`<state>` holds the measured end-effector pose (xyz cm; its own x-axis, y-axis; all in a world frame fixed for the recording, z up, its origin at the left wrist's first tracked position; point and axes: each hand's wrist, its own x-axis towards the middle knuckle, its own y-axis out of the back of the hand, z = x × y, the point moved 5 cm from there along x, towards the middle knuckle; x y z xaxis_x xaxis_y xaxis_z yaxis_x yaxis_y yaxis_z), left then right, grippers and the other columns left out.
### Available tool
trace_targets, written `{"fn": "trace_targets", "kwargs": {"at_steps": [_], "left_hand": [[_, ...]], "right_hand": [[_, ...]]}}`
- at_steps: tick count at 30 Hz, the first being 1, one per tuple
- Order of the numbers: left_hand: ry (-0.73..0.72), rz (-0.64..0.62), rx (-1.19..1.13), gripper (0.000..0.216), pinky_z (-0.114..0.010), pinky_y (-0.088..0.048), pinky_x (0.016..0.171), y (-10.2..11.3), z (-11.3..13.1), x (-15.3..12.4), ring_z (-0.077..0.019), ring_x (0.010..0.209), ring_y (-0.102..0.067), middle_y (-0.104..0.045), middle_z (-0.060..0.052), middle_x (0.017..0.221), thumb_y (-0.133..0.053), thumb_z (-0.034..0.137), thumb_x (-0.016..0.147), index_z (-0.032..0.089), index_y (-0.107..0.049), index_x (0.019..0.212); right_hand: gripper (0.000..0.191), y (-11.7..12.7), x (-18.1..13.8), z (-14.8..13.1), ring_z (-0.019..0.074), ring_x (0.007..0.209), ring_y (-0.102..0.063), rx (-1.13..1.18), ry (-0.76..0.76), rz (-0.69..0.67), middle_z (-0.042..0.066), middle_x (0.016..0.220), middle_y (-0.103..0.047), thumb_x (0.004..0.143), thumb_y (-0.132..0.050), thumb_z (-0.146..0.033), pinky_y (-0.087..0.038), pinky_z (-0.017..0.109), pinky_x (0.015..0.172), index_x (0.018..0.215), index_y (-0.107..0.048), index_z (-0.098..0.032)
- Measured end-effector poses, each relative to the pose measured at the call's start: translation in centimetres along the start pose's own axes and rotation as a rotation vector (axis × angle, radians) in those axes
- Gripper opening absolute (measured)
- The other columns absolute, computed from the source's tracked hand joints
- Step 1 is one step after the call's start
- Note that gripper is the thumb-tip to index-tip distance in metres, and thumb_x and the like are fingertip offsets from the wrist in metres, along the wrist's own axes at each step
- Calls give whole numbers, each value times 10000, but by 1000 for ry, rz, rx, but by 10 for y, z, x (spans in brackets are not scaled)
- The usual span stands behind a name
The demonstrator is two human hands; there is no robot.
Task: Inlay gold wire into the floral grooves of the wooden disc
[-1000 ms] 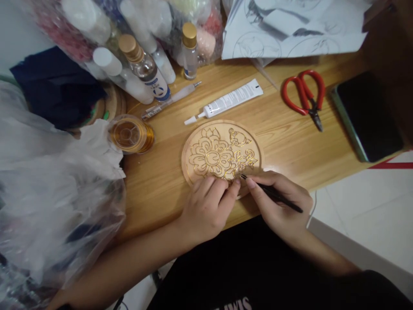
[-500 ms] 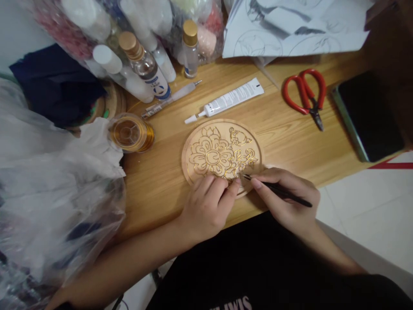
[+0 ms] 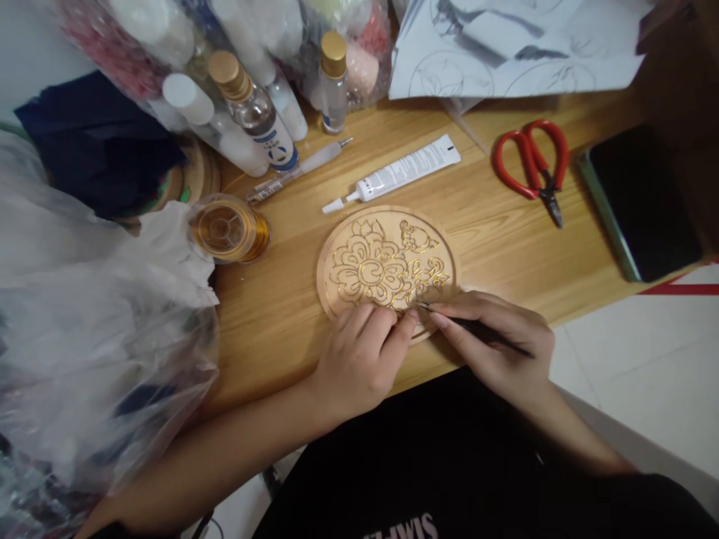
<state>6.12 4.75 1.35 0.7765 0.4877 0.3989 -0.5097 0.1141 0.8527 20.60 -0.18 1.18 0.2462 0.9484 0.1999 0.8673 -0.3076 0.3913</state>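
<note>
A round wooden plaque (image 3: 387, 221) lies on the table, with flower and small figure outlines in gold wire (image 3: 371, 271) on its face. My left hand (image 3: 362, 355) rests over its lower edge, fingers curled together and thumb at the lower right of the design. Whatever lies under those fingertips is hidden. In my right hand (image 3: 499, 337) is a pair of black tweezers (image 3: 483, 329), gripped like a pen. Their tips meet the plaque beside my left thumb, near the lower wire lines.
Beyond the plaque lie a white glue tube (image 3: 407, 171) and a pen-like tool (image 3: 303, 168). Red-handled pliers (image 3: 531, 165) and a phone (image 3: 640, 202) are at right. A gold wire spool (image 3: 228, 228), bottles (image 3: 264, 123) and plastic bags (image 3: 101, 337) stand left; paper drawings (image 3: 505, 56) sit behind.
My right hand and the tweezers have shifted slightly left, toward my left thumb. My left hand holds its place on the plaque.
</note>
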Motion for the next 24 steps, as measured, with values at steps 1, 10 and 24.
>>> {"fn": "trace_targets", "kwargs": {"at_steps": [1, 10, 24], "left_hand": [[-1, -1, -3, 214, -316, -373, 589, 0, 0, 0, -172, 674, -472, -566, -42, 685, -472, 111, 938, 80, -669, 1014], [-10, -23, -11, 247, -312, -366, 603, -1, 0, -1, -172, 677, -461, -566, -47, 682, -437, 107, 946, 65, -667, 1027], [0, -32, -18, 256, -308, -363, 606, -1, 0, 0, -167, 683, -460, -574, -45, 706, -420, 107, 950, 74, -660, 1034]], "right_hand": [[240, 0, 1, 0, 140, 806, -698, -2, 10, -25, 37, 890, -734, 780, -691, -41, -580, 266, 722, 960, -704, -200], [248, 6, 13, 3, 172, 913, -697, -38, 92, -225, 82, 963, -730, 789, -705, -70, -585, 290, 788, 1016, -695, -170], [247, 8, 22, 11, 168, 847, -708, 39, 87, -250, 13, 873, -743, 785, -717, -123, -591, 319, 778, 1003, -719, -239]]}}
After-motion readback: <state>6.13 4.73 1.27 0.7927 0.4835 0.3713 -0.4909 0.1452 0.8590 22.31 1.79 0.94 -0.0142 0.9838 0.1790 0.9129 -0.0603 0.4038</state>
